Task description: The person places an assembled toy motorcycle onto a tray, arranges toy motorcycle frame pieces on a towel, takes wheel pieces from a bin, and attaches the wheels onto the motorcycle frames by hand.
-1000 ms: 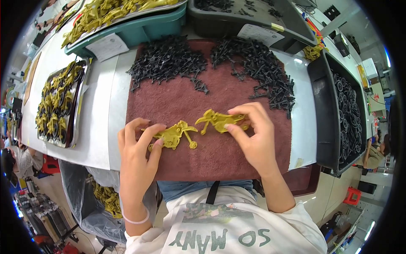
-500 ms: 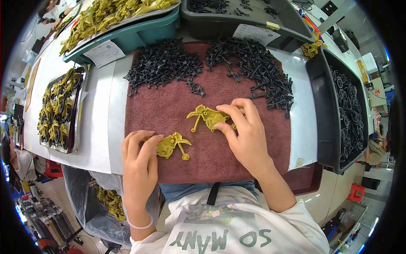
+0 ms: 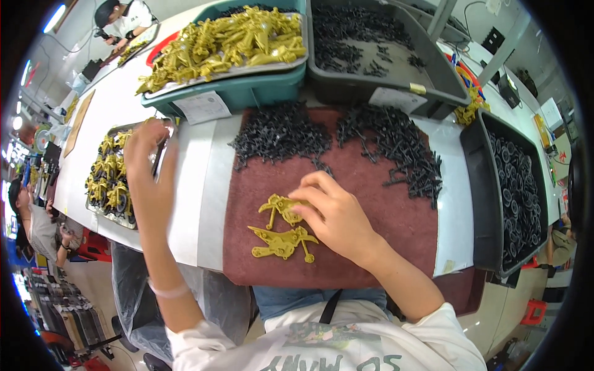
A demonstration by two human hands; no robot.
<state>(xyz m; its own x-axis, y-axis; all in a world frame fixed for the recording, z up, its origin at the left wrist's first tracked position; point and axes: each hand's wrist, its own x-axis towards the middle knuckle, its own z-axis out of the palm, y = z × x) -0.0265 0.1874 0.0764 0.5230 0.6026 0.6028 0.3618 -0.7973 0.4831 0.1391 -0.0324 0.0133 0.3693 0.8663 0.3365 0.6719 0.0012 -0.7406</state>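
My right hand (image 3: pixel 334 216) has its thumb and fingers closed on the right end of a yellow plastic toy motorcycle body half (image 3: pixel 281 208), low over the maroon cloth (image 3: pixel 365 247). Just nearer to me, a second yellow body half (image 3: pixel 283 243) lies on the cloth with nobody touching it. My left hand (image 3: pixel 148 151) is raised at the left, over the right edge of a metal tray (image 3: pixel 117 217). Motion smears its fingers, so I cannot make out whether it holds anything. Yellow toy motorcycles with black wheels (image 3: pixel 111 176) fill that tray in rows.
Two piles of small black plastic parts (image 3: pixel 281 136) (image 3: pixel 396 151) lie on the cloth's far side. Behind them stand a teal bin (image 3: pixel 260 91) topped with yellow parts and a grey bin (image 3: pixel 427 93). A black bin of wheels (image 3: pixel 475 204) stands right. Another person (image 3: pixel 127 21) sits far left.
My left hand has let go of its yellow body half, which stays on the cloth, and has swung left and away to the tray. My right hand keeps its part. The view has shifted.
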